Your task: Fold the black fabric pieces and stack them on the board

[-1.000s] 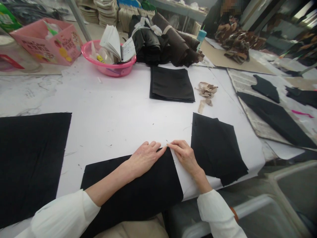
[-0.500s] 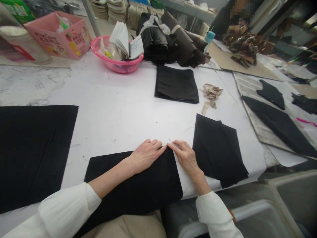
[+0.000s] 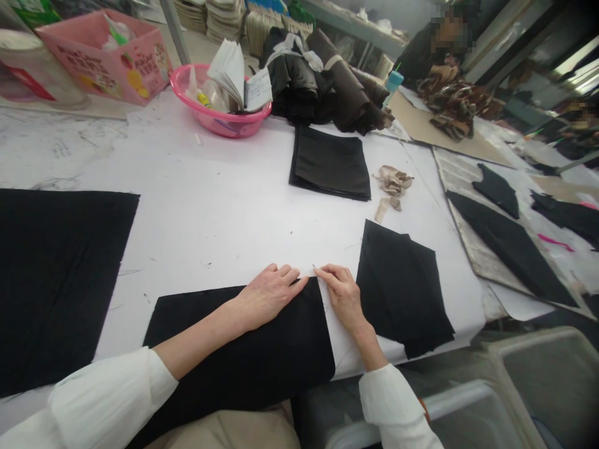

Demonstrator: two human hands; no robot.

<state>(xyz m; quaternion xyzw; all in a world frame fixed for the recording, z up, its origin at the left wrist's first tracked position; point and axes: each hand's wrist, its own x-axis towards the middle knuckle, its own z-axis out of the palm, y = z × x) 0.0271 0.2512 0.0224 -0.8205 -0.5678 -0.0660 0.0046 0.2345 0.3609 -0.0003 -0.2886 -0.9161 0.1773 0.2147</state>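
Observation:
A black fabric piece (image 3: 262, 355) lies in front of me, its near side hanging over the table edge. My left hand (image 3: 266, 296) rests on its upper edge, fingers bent, one digit stretched flat toward the right corner. Just beyond that corner, my right hand (image 3: 344, 296) is closed in a pinch. A small dark tip shows at its fingertips, too small to name. Close to the right hand lie overlapping black fabric pieces (image 3: 402, 287). Another large black fabric piece (image 3: 56, 280) is spread at the left.
Farther back are a folded black stack (image 3: 330, 162), beige scraps (image 3: 393, 181), a pink basin (image 3: 219, 121) holding a notebook, a pink box (image 3: 107, 62) and dark fabric rolls (image 3: 337, 81). Black pieces (image 3: 510, 243) lie on a board at right. A person (image 3: 440, 43) sits beyond.
The view has shifted slightly, so the table things sit a little differently in it. My right fingertips have moved slightly away from the fabric's corner; the left hand stays on the edge.

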